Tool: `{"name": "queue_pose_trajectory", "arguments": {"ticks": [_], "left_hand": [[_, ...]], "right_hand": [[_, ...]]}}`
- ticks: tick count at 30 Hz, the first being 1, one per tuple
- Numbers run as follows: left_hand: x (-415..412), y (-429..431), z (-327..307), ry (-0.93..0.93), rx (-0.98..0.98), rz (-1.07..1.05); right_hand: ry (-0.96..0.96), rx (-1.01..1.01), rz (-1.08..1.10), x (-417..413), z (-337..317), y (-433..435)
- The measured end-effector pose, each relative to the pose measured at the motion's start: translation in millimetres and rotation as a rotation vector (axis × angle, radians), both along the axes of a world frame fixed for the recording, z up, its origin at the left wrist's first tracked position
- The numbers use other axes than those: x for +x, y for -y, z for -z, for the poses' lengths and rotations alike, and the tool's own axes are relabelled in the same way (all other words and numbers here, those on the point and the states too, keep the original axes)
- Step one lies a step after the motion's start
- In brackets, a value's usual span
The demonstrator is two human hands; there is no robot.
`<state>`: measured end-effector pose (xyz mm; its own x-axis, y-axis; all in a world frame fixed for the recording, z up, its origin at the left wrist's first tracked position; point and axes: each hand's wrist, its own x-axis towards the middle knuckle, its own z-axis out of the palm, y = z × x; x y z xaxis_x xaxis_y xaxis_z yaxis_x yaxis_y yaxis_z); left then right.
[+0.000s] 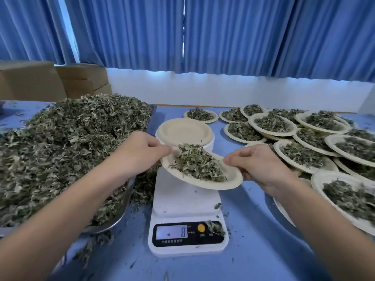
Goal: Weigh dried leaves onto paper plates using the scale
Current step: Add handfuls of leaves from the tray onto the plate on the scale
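- A person holds one paper plate [233, 184] with a mound of dried leaves [196, 163] on it between both hands. It appears lifted clear of the white scale [188, 201] directly below them.
- The left hand [142, 147] pinches the plate's rim with thumb and curled fingers. The right hand [257, 165] pinches the opposite rim the same way.
- The plate looks tilted, dipping toward the right hand. I judge the mound could slide and spill over that low edge.
- The plate is pale moulded fibre, round and shallow with a raised lip. Gripped only at two edges, it may flex and shed flakes.
- The leaves are grey-green, crumpled and papery, and look light enough for a quick move to scatter them.
- Just beyond the right hand, filled plates [304, 138] lie crowded and overlapping. Setting another among them could tip one.
- Nearer the person than both hands, a clump of leaves [215, 228] sits on the scale's black panel beside a round yellow button [201, 227]. Stray flakes on the scale may skew the next reading.
- The display [171, 232] shows what I read as 8.
- The scale is smooth, hard plastic.
- Under the left forearm, a shiny metal tray [121, 201] holds a large, loose heap of leaves [71, 142].
- Just past the hands stands a stack of empty plates [184, 130].
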<state>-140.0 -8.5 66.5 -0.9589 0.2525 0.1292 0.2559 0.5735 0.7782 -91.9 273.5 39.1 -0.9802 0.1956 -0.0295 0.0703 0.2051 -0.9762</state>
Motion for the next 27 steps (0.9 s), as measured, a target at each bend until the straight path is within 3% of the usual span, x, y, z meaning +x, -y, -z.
{"name": "queue_pose_trajectory", "arguments": {"ticks": [5, 14, 19, 27], "left_hand": [[-38.8, -41.6, -38.7, 0.023, -0.054, 0.028], [-173.7, -119.0, -109.8, -0.008, -0.134, -0.027], [-246.1, -138.7, -88.7, 0.090, -0.336, 0.004], [-313.6, -132.1, -17.3, 0.422, -0.405, 0.075]], "right_hand": [[0.082, -0.038, 0.079, -29.1, -29.5, -35.5], [0.032, 0.306, 0.264, -140.7, -104.1, -79.9], [0.078, 0.783, 0.231, -220.2, -97.7, -85.9], [0.166, 1.152, 0.058, -300.6, -43.9, -82.4]]}}
